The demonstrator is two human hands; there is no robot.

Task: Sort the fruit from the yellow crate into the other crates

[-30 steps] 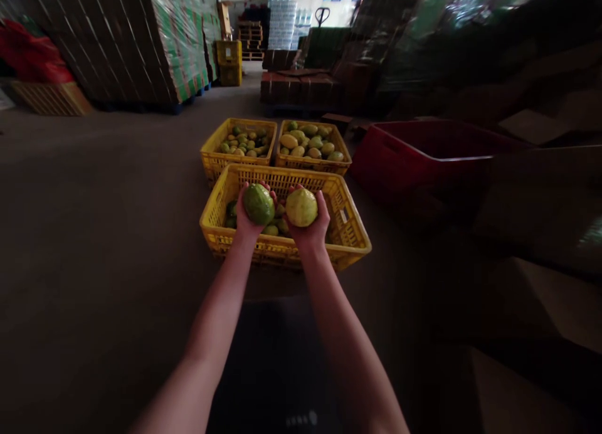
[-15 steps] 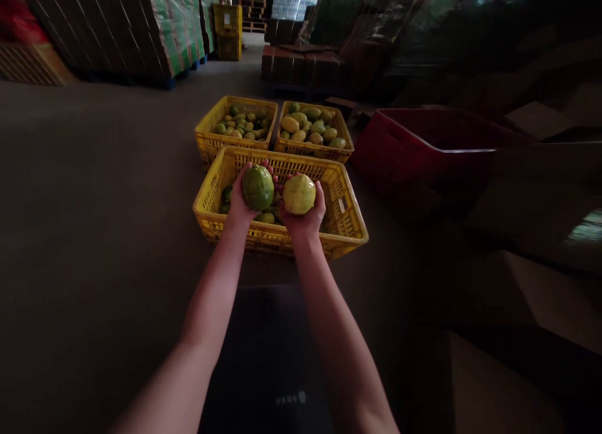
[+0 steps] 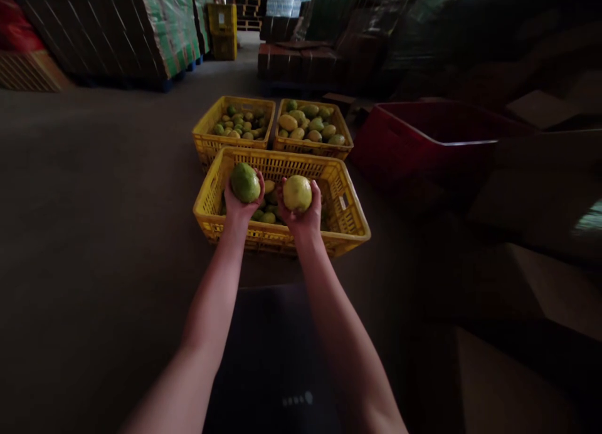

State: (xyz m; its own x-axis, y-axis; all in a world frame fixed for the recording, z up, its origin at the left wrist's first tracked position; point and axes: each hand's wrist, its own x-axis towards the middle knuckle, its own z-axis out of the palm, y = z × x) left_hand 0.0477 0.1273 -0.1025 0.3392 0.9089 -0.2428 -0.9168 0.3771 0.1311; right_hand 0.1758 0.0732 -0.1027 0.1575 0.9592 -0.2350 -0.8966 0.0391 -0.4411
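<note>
My left hand (image 3: 237,209) cups a large green mango (image 3: 244,182) from below, its fingers curled around the right side. In my right hand (image 3: 305,222) rests a paler, yellow-green mango (image 3: 297,194), with thumb and fingers around it. Both hands are above a yellow slatted crate (image 3: 356,228), a small gap between them. Several green and yellowish mangoes (image 3: 268,217) lie inside this crate, partly hidden by my hands and the near wall.
Behind stand two more yellow crates, the left one (image 3: 200,133) with smaller fruit and the right one (image 3: 347,133) with larger yellow-green fruit. A red bin (image 3: 399,147) is to the right, near cardboard boxes (image 3: 555,283). Wrapped pallet stacks (image 3: 164,32) stand farther back.
My left hand has moved left, apart from the right, and the green mango has turned in it. The right-hand mango has also turned slightly. Both are still held.
</note>
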